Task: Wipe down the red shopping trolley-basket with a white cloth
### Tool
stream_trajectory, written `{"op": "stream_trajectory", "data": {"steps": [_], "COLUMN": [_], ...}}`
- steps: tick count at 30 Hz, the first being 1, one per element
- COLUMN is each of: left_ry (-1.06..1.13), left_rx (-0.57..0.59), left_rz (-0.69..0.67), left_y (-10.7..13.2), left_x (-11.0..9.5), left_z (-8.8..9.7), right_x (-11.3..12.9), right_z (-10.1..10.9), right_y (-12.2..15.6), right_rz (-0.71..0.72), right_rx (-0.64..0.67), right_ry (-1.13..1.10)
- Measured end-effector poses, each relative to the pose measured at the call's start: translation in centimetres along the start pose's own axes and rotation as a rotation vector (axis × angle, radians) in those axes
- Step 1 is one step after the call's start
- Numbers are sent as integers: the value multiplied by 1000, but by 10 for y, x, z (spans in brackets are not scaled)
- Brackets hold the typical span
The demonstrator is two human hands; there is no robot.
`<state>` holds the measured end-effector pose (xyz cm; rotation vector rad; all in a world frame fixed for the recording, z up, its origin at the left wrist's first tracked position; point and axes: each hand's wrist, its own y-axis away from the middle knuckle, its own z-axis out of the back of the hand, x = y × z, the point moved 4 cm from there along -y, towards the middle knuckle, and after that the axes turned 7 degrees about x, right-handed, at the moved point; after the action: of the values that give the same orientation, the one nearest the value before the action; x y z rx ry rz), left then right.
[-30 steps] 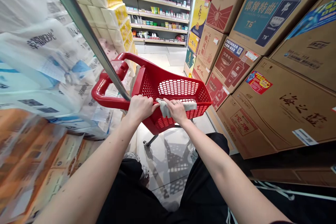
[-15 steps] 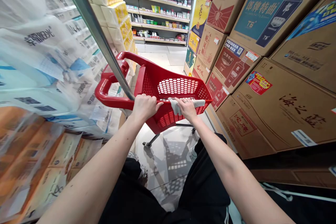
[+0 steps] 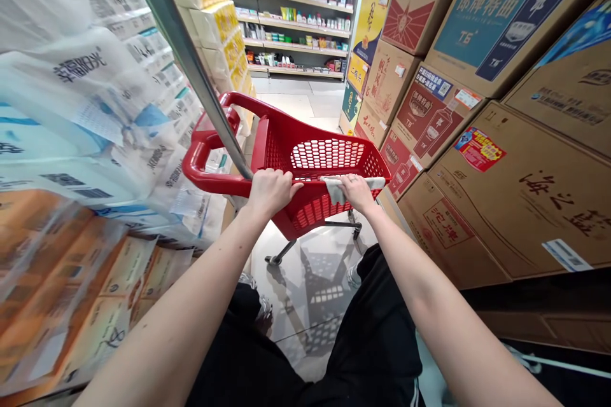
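A red plastic shopping cart (image 3: 279, 140) with perforated sides stands sideways before me, its basket to the right. My left hand (image 3: 270, 192) is closed round the near rim, close to the foot of a slanted metal pole (image 3: 205, 76). Over the rim's right part lies a pale grey cloth (image 3: 335, 191). My right hand (image 3: 356, 191) is closed on this cloth, pressing it against the rim. The fingertips on the far side of the rim are partly hidden.
Stacked cardboard cartons (image 3: 539, 191) wall the right side. Plastic-wrapped packs (image 3: 62, 114) and orange packs (image 3: 48, 267) pile up at the left. Shelves of small goods (image 3: 300, 13) stand at the back. The cart's caster wheel (image 3: 273, 260) rests on the tiled floor near my shoes.
My right hand has slid a little to the right along the rim with the cloth. My left hand still grips the rim. The whole view has shifted slightly.
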<state>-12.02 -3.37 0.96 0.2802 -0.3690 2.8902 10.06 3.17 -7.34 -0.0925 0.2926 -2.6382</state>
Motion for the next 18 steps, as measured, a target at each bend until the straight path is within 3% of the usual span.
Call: {"op": "stream_trajectory", "data": {"steps": [5, 13, 15, 18], "left_ry": [17, 36, 41, 38], "left_rx": [-2, -10, -5, 4], "left_rz": [-12, -14, -20, -26], "left_y": [-4, -2, -1, 1], "left_x": [0, -3, -4, -5], "left_z": [1, 2, 4, 5], "right_x": [9, 81, 86, 71], "right_z": [1, 16, 18, 16], "right_y": [1, -16, -17, -13], "right_rz": [-59, 88, 104, 147], "right_rx": [-44, -62, -66, -48], "right_ry": [34, -98, -122, -124]}}
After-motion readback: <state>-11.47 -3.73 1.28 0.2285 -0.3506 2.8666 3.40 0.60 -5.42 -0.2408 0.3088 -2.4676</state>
